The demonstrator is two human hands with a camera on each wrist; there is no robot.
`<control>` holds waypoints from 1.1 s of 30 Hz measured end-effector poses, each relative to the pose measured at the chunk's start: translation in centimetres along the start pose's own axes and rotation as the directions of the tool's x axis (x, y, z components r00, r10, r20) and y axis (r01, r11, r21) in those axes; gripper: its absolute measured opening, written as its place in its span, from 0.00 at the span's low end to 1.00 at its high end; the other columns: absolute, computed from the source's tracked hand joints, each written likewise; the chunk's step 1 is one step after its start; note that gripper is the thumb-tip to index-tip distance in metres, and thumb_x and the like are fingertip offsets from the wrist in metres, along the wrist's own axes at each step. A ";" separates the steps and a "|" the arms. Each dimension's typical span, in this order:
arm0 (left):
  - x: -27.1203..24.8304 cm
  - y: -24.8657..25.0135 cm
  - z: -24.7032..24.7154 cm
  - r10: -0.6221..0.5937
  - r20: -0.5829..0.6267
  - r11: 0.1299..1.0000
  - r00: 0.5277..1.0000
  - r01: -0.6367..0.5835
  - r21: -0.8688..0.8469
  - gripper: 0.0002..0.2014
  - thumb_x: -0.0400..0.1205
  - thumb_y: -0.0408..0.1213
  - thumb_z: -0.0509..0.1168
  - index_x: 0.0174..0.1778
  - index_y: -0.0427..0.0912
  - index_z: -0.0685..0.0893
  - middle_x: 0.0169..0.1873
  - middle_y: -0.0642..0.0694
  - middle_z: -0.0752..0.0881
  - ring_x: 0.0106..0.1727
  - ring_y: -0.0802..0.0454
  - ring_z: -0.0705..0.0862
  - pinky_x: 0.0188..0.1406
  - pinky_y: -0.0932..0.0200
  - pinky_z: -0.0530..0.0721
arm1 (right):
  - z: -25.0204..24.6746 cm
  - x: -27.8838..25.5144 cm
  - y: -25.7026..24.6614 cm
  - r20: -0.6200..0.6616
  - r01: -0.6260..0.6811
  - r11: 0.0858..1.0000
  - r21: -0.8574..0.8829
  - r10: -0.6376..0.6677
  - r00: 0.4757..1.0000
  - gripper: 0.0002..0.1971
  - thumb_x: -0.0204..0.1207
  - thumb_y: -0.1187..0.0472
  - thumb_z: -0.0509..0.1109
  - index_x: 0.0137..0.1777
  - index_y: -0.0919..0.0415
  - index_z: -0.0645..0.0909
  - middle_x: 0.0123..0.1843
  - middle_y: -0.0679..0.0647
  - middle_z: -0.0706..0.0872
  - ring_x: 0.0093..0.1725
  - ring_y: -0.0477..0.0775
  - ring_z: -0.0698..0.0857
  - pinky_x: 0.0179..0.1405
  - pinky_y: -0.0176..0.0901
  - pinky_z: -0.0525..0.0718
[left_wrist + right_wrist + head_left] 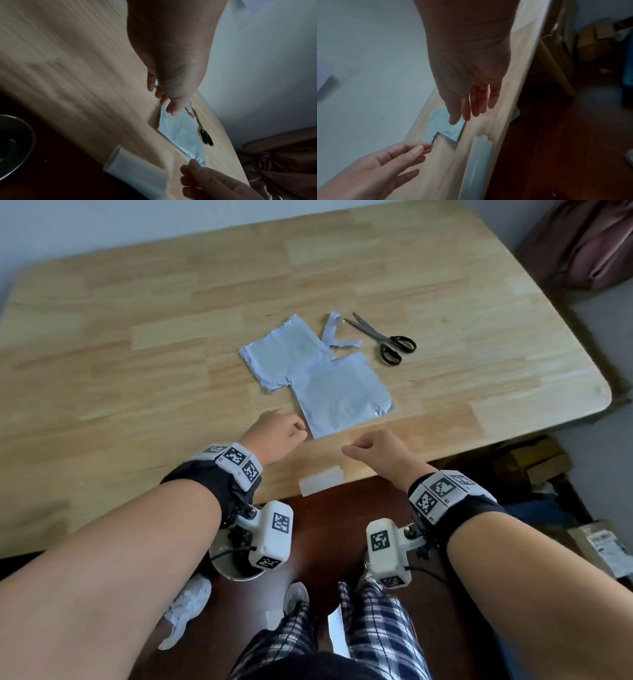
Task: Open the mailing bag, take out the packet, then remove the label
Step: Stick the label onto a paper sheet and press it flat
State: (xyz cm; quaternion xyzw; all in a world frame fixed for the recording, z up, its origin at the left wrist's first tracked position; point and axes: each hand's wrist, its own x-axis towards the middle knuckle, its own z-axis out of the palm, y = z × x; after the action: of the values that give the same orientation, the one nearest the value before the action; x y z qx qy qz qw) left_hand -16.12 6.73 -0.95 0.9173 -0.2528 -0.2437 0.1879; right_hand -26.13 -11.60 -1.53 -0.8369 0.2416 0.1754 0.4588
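Two flat grey-blue pieces overlap mid-table: a crumpled-edged mailing bag (279, 354) and a smoother square packet (342, 392) in front of it. A white label strip (321, 481) lies apart at the table's front edge, partly overhanging. My left hand (298, 429) hovers just left of the packet's near corner, fingers relaxed, holding nothing. My right hand (356, 448) hovers over bare wood in front of the packet, also empty. The left wrist view shows the left hand (163, 102) above the packet (181, 132). The right wrist view shows the right hand (471, 112) with straight fingers near the label strip (477, 159).
Black-handled scissors (387, 338) lie open behind the packet, beside a cut-off grey strip (334, 333). The wooden table (137, 337) stretches left and back. Under its front edge stand a metal bowl (233, 570) and my legs. Parcels (603, 546) lie on the floor at the right.
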 end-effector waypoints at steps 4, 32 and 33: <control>-2.3 -1.0 1.1 0.012 0.051 0.999 0.999 -0.009 -0.046 0.11 0.82 0.39 0.61 0.55 0.41 0.85 0.57 0.43 0.82 0.61 0.47 0.78 0.63 0.54 0.75 | 3.0 -2.2 1.6 -0.072 -0.113 0.983 0.143 0.124 0.990 0.15 0.73 0.51 0.74 0.49 0.64 0.84 0.33 0.48 0.79 0.32 0.44 0.75 0.29 0.36 0.70; -4.3 -1.1 5.5 -0.031 0.233 0.967 0.972 0.088 -0.239 0.13 0.83 0.41 0.64 0.61 0.39 0.81 0.55 0.42 0.83 0.61 0.45 0.81 0.59 0.56 0.76 | 6.3 -3.4 4.3 0.075 -0.254 0.856 0.450 0.247 0.966 0.03 0.75 0.65 0.73 0.44 0.60 0.81 0.36 0.50 0.76 0.39 0.45 0.78 0.40 0.35 0.83; -4.4 -1.0 5.6 -0.029 0.244 0.968 0.969 0.088 -0.234 0.15 0.83 0.41 0.63 0.63 0.39 0.81 0.59 0.41 0.83 0.62 0.46 0.80 0.61 0.56 0.76 | 6.3 -3.5 4.4 0.089 -0.248 0.850 0.464 0.234 0.968 0.03 0.74 0.65 0.73 0.43 0.60 0.81 0.37 0.50 0.76 0.40 0.46 0.79 0.41 0.35 0.84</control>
State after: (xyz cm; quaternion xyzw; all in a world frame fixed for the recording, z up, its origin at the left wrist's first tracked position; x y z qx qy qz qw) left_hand -22.07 8.70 -4.40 0.8585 -0.2143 -0.3869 0.2597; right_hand -31.95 -7.38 -5.96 -0.6605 0.3732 0.1798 0.6262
